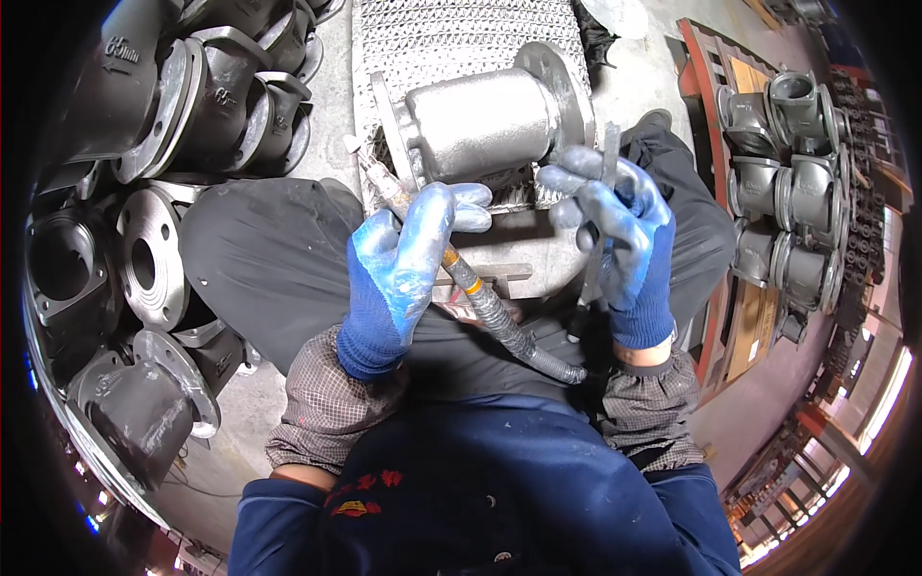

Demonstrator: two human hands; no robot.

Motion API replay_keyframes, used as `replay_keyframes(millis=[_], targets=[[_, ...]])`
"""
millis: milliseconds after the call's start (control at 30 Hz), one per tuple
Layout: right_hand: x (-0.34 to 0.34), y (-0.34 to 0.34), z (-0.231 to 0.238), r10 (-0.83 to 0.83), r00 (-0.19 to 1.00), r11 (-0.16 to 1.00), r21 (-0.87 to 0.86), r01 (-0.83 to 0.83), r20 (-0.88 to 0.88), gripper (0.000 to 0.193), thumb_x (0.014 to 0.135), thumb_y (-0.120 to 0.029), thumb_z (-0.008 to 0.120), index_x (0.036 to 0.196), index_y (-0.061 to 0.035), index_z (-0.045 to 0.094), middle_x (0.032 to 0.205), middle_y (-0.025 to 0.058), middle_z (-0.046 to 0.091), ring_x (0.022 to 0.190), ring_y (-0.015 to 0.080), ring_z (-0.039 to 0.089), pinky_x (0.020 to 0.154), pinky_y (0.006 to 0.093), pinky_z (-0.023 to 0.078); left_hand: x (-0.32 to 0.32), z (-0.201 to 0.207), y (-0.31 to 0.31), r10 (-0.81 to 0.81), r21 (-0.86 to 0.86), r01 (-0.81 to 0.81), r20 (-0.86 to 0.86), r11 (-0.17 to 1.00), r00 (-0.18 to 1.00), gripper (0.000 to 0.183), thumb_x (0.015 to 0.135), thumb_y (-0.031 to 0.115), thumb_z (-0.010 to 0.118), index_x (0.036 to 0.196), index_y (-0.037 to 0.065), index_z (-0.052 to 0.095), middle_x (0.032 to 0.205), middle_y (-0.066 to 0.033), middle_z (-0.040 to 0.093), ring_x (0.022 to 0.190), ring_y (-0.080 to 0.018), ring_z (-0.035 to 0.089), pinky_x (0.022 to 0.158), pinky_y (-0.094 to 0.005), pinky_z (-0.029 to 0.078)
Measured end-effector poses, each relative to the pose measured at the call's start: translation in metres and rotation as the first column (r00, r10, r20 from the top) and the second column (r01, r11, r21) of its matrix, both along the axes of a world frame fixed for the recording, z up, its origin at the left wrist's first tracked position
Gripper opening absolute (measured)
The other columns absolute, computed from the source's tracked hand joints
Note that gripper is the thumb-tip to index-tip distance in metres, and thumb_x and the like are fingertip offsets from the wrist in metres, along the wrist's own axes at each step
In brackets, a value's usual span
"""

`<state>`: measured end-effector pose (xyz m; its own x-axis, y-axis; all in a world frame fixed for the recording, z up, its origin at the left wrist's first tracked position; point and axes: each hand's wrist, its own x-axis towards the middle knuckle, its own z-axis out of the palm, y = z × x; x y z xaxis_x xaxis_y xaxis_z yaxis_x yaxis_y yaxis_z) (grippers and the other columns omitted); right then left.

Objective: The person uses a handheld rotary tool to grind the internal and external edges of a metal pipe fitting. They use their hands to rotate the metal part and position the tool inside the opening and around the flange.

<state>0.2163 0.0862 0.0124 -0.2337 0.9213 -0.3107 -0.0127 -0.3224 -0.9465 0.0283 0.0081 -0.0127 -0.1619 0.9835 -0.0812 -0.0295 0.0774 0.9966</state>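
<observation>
My left hand, in a blue coated glove, is closed round a slim hand grinder with a ribbed dark hose trailing down to the right. The tool's narrow tip points up and left beside the near flange of a valve body casting. That grey flanged casting lies on its side ahead of both hands. In my gloved right hand is a flat metal file, held roughly upright between the fingers. Its lower end shows below the palm. Neither hand appears to touch the casting.
The casting rests on a patterned metallic-looking mat. Grey flanged castings are piled close on the left. More castings stand in rows on the right, by a red-edged pallet. My bent knees flank the work.
</observation>
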Motion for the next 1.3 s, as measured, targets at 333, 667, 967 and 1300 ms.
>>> replay_keyframes(millis=[333,667,967,1300], targets=[[-0.025,-0.024,-0.018,0.347,0.937,0.909,0.254,-0.33,-0.027,0.047,0.088,-0.008,0.066,0.13,0.0038,0.049,0.109,0.0128,0.065,0.095,0.0136,0.062,0.082,0.0253,0.05,0.018,-0.011,0.035,0.36,0.4,-0.162,-0.491,0.902,0.794,0.031,0.1,0.016,0.045,0.117,-0.005,0.06,0.102,-0.0093,0.066,0.087,-0.013,0.058,0.079,-0.0272,0.047],[0.057,0.086,0.006,0.086,0.989,0.921,0.369,-0.124,0.117,0.046,0.095,-0.038,0.047,0.105,0.0041,0.064,0.09,0.0098,0.07,0.059,0.0053,0.054,0.055,0.019,0.044,0.046,-0.03,0.119,0.036,0.043,0.078,-0.995,0.996,0.094,0.077,0.071,0.05,0.067,0.132,0.005,0.05,0.139,-0.018,0.047,0.13,-0.0333,0.042,0.108,-0.0508,0.029],[0.087,0.117,-0.062,0.048,0.988,0.951,0.308,0.0,-0.149,0.044,0.093,-0.02,0.053,0.127,0.0084,0.05,0.091,0.0175,0.07,0.066,0.0143,0.065,0.061,0.0218,0.052,0.015,-0.032,0.185,-0.158,-0.158,0.023,-0.945,0.987,0.286,0.036,0.085,0.033,0.055,0.102,0.004,0.068,0.098,-0.0178,0.069,0.09,-0.03,0.067,0.084,-0.0397,0.052],[0.067,0.116,-0.069,-0.005,0.975,1.0,0.017,0.009,-0.221,0.044,0.091,-0.014,0.056,0.125,0.0133,0.048,0.109,0.0178,0.063,0.09,0.023,0.069,0.07,0.0263,0.057,0.044,0.004,0.059,-0.496,-0.17,0.556,-0.7,0.814,0.514,0.013,0.083,0.013,0.064,0.083,0.001,0.068,0.086,-0.0129,0.068,0.076,-0.0228,0.065,0.069,-0.0313,0.051]])
